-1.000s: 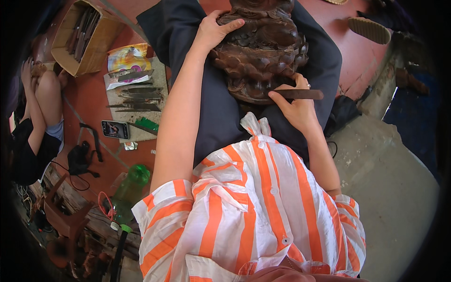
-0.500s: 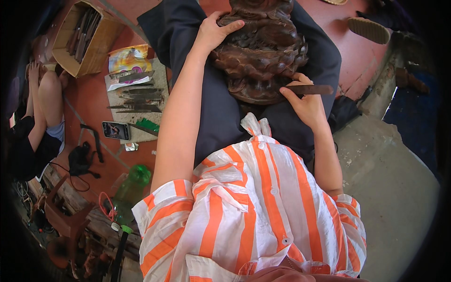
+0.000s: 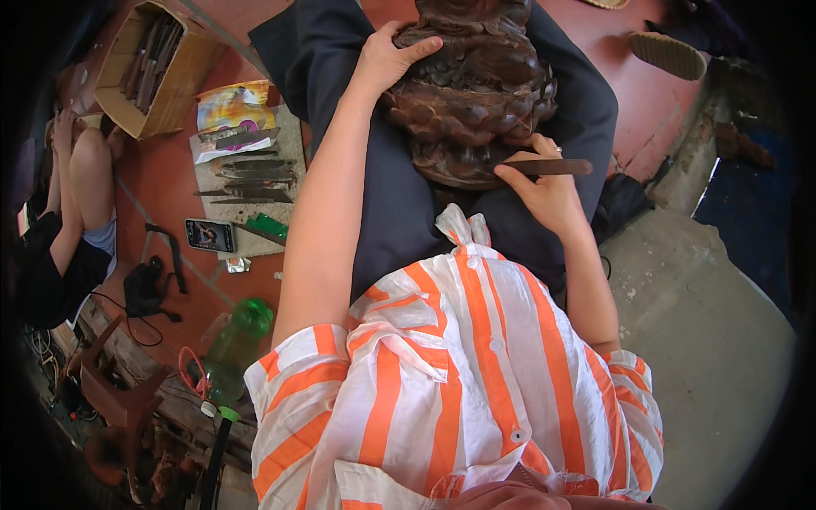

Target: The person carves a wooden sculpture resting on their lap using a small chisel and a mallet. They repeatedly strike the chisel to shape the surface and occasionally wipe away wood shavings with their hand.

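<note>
A dark brown carved wooden piece [image 3: 476, 115], with layered, bumpy relief and a rounded base, rests between my thighs. My left hand [image 3: 392, 59] grips its upper left side, thumb across the front and fingertips out of sight behind it. Low on the right, my right hand [image 3: 548, 187] is closed on a flat, narrow brown hand tool [image 3: 565, 167], perhaps a scraper or file. The tool lies nearly level and its rounded end sticks out to the right. Its other end, toward the base of the carving, is hidden by my fingers.
On the floor at left, a board [image 3: 285, 161] bears several flat metal tools [image 3: 255, 183] and a phone [image 3: 210, 235]. Beyond stands a cardboard box [image 3: 161, 76] of similar tools. A green bottle [image 3: 238, 344] lies nearer. Another person's bare legs [image 3: 92, 174] show far left.
My right hand and the tool have shifted slightly left along the carving's base. My left hand keeps its place, and the carving has not visibly moved.
</note>
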Demonstrator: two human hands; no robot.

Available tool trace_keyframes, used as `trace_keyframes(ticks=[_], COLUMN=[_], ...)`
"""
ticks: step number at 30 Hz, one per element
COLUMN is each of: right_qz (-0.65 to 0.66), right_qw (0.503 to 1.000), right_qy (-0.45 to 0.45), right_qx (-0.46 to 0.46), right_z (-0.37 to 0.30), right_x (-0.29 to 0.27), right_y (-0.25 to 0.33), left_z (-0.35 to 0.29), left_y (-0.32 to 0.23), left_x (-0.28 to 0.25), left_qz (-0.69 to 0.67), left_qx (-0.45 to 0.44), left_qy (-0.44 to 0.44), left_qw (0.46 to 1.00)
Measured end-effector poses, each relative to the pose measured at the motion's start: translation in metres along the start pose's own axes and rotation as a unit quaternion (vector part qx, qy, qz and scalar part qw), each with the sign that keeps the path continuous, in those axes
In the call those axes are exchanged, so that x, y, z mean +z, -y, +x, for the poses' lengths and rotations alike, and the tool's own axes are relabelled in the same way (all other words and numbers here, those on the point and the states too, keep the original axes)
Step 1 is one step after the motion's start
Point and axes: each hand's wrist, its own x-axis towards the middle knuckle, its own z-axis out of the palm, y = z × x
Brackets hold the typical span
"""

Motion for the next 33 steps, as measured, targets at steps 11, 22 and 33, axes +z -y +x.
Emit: trace_keyframes(ticks=[11, 22, 33], right_qz=[-0.003, 0.05, -0.04], right_qw=[0.996, 0.996, 0.999], right_qy=[-0.08, -0.057, -0.02], right_qx=[0.024, 0.047, 0.028], right_z=[-0.011, -0.009, -0.002], right_x=[0.017, 0.008, 0.002], right_y=[0.004, -0.004, 0.012], left_z=[0.001, 0.002, 0.001], left_y=[0.002, 0.001, -0.002], left_x=[-0.001, -0.002, -0.003], left_qz=[-0.004, -0.003, 0.0], left_qx=[-0.01, -0.019, -0.025], left_qy=[0.004, 0.015, 0.017], left_qw=[1.0, 1.0, 1.0])
